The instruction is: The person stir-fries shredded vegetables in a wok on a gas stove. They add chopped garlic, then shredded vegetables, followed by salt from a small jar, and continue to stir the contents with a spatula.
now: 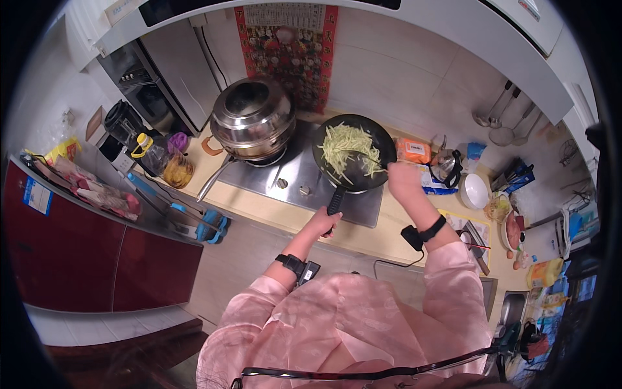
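My left hand [324,221] grips the black handle of a dark frying pan [362,181], which sits over the right burner of a steel gas hob [291,187]. Pale green vegetable shreds [342,146] lie heaped in the pan, mostly towards its far left, with some strands trailing to the near and right sides. At the pan's right rim, my right hand [404,179] is closed around a thin dark cooking utensil [365,158]. The utensil's far end reaches into the shreds; its tip shape is hard to make out.
A lidded steel pot [252,131] stands on the left burner, its long handle jutting over the front edge. Left of it is an oil bottle [177,171]. To the right are a kettle [444,165], a white bowl [475,191] and a knife [481,262] on a cutting board [449,220].
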{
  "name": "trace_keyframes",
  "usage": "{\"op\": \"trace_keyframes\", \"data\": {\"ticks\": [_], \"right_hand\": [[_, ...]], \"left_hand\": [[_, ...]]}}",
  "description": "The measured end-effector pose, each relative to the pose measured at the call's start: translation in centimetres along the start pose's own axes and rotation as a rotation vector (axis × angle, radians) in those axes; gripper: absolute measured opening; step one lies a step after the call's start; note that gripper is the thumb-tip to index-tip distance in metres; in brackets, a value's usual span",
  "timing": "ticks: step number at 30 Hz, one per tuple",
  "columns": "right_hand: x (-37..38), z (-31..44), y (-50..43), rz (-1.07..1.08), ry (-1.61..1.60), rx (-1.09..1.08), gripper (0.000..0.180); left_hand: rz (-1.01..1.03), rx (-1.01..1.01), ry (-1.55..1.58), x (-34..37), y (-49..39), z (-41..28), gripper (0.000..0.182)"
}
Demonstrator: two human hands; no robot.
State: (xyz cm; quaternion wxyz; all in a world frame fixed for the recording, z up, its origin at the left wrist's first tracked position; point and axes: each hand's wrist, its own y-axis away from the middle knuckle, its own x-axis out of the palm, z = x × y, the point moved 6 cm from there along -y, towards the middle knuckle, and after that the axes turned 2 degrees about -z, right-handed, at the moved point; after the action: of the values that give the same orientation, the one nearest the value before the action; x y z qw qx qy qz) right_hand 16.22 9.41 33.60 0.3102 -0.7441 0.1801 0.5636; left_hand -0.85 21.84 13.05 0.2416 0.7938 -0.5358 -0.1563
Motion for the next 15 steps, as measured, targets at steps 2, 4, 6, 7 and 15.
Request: {"op": "trace_keyframes", "data": {"ticks": [2, 4, 6, 7, 15], "right_hand": [[-0.2, -2.6, -0.5, 0.054, -0.005, 0.120, 0.011], [-0.8, -6.5, 0.3, 0.110, -0.059, 0.244, 0.017], [-0.2, -9.4, 0.2, 0.159, -0.061, 0.294, 0.022], [0.4, -10.5, 0.0, 0.131, -0.100, 0.268, 0.022], [18.1, -10.6, 0.3, 0.473, -1.316, 0.790, 0.026]], "left_hand": [[-0.004, 0.004, -0.004, -0.3, -0.1, -0.2, 0.040], [0.019, -0.017, -0.024, -0.3, -0.1, -0.1, 0.044], [0.031, -0.002, -0.036, -0.3, -0.1, -0.2, 0.043], [0.034, -0.008, -0.039, -0.3, -0.1, -0.3, 0.043], [0.002, 0.002, -0.049, 0.1, 0.0, -0.2, 0.042]]}}
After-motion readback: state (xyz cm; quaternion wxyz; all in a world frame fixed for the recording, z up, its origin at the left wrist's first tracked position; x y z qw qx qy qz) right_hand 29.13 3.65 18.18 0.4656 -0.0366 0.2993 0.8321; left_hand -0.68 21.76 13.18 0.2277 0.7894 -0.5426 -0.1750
